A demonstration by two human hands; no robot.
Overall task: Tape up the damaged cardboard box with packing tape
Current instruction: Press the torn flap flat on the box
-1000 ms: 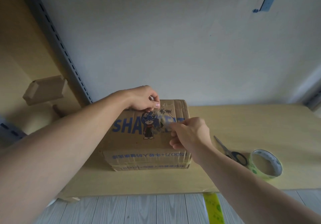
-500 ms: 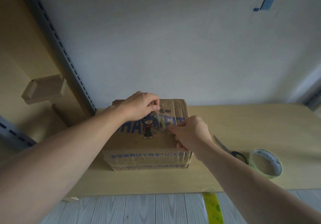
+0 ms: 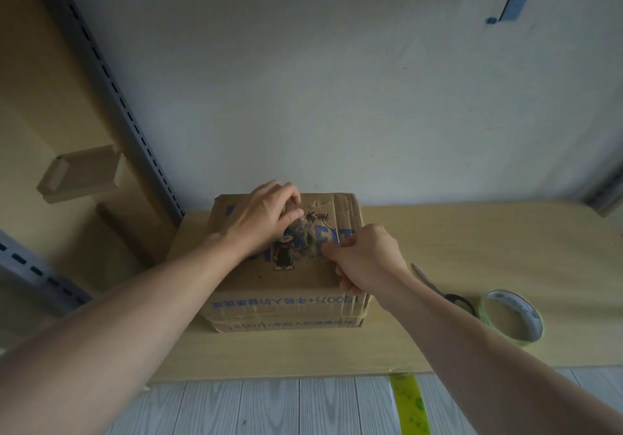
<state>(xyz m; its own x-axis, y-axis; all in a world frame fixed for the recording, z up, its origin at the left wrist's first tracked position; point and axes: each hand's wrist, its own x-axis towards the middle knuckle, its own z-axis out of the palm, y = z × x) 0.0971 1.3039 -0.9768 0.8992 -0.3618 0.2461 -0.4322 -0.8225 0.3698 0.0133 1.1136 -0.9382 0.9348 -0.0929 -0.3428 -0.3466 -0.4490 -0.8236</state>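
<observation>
A brown cardboard box [image 3: 290, 286] with blue lettering and a cartoon figure stands on the wooden shelf against the wall. A clear strip of tape [image 3: 315, 237] stretches over the box's top between my hands. My left hand [image 3: 266, 217] pinches the strip's far end near the box's back edge. My right hand [image 3: 367, 257] pinches the near end above the box's right side. Whether the strip touches the cardboard cannot be told. The roll of packing tape [image 3: 514, 316] lies flat on the shelf to the right.
Scissors [image 3: 441, 291] lie between the box and the tape roll. The wooden shelf [image 3: 472, 242] ends at a front edge with plank flooring below. A grey slotted upright [image 3: 111, 97] and a small cardboard piece [image 3: 81, 173] are at the left. A yellow-green tape strip [image 3: 409, 401] hangs below the shelf edge.
Both hands have shifted a little with the tape strip: the left hand moved toward the box's back edge, and the right hand lowered the near end closer to the top.
</observation>
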